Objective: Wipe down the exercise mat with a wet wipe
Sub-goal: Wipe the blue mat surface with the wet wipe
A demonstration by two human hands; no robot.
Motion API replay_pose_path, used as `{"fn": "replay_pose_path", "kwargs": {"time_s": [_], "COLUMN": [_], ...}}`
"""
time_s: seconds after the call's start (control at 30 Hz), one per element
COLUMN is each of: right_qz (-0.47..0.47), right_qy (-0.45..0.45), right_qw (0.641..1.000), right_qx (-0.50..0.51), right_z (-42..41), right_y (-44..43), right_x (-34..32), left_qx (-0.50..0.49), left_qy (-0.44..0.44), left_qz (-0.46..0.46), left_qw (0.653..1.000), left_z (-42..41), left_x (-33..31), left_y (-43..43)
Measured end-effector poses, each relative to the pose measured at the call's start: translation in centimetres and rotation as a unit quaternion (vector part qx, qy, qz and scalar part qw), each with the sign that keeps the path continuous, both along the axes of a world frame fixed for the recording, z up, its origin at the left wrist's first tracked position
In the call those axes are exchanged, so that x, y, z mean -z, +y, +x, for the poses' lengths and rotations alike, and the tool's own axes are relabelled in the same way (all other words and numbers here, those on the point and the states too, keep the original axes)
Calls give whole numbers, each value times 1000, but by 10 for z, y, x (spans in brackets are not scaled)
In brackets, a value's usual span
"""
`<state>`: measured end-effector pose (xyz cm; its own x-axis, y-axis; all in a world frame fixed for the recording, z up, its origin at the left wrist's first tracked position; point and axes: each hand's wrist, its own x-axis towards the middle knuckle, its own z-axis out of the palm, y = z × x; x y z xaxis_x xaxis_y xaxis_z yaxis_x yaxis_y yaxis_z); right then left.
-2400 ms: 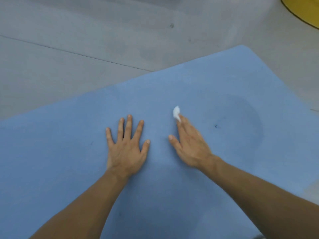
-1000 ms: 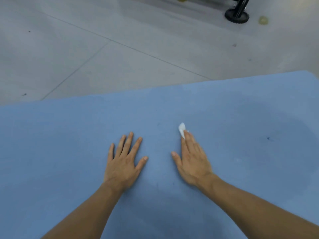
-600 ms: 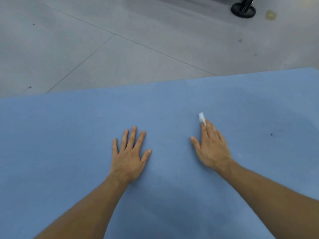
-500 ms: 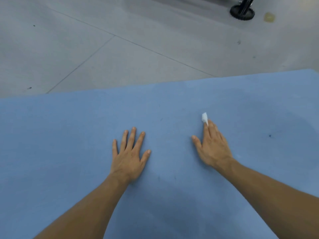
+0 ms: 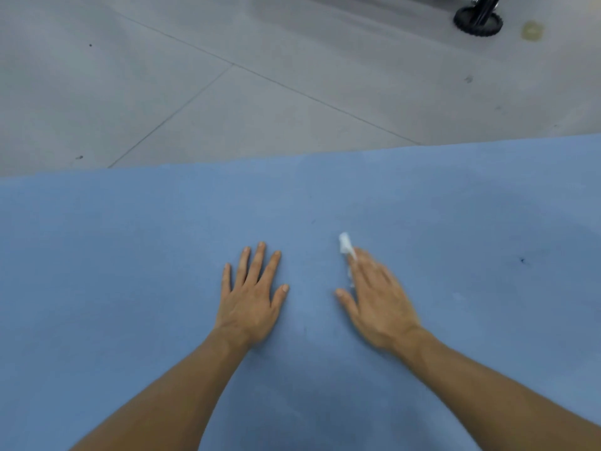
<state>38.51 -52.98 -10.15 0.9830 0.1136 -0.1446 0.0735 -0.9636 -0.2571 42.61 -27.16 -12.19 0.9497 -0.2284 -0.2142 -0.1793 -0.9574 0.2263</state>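
Likely limp, light wet wipe (image 5: 345, 245) best pinned under flat right hand (image 5: 379, 302), centre frame; left hand (image 5: 250, 302) splayed, empty, bracing spongy mat (image 5: 123, 255).

On the mat (image 5: 113, 255) you have bare surface to sweep left of your left hand (image 5: 250, 304), right of your right hand (image 5: 380, 307), and ahead to the mat's far edge. Only a narrow strip separates the hands. Beyond the mat's far right end, a black wheel (image 5: 478, 22) stands on the floor (image 5: 162, 76), well apart.
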Motion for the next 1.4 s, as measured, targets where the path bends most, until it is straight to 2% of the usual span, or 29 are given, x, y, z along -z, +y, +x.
{"fn": "replay_pose_path", "kwargs": {"time_s": [0.07, 0.13, 0.2, 0.43, 0.53, 0.63, 0.87, 0.97, 1.1, 1.23, 1.4], "right_qz": [-29, -17, -1, 74, 80, 62, 43, 50, 90, 134, 93], "right_qy": [8, 14, 13, -4, -10, -2, -19, -9, -11, -3, 0], "right_qw": [998, 992, 991, 997, 995, 997, 985, 977, 986, 991, 995], "right_qx": [63, 126, 137, 7, -49, -53, 167, 209, 139, 17, -23], "right_z": [12, 17, 14, -46, -69, -72, -53, -56, -70, -103, -125], "right_y": [-35, -59, -64, 26, 52, 48, -27, -39, 3, 58, 63], "right_x": [0, -2, -7, -10, -5, -1, -5, -7, -10, -12, -9], "left_qx": [2, 1, -1, -8, -11, -14, -12, -12, -2, 7, 15], "left_qy": [7, 13, 13, -8, -14, -15, -11, -9, -12, -21, -30], "left_qz": [5, 6, 8, 1, 3, 6, 13, 8, 11, 9, 1], "left_qw": [1000, 1000, 1000, 1000, 1000, 1000, 1000, 1000, 1000, 1000, 999], "left_z": [-1, -1, -1, -5, -11, -12, -13, -14, -18, -30, -34], "left_x": [-1, -1, -2, -3, -2, -1, -2, -4, -5, -6, -5], "left_y": [1, 0, -1, -4, -8, -7, -8, -9, -9, -11, -8]}}
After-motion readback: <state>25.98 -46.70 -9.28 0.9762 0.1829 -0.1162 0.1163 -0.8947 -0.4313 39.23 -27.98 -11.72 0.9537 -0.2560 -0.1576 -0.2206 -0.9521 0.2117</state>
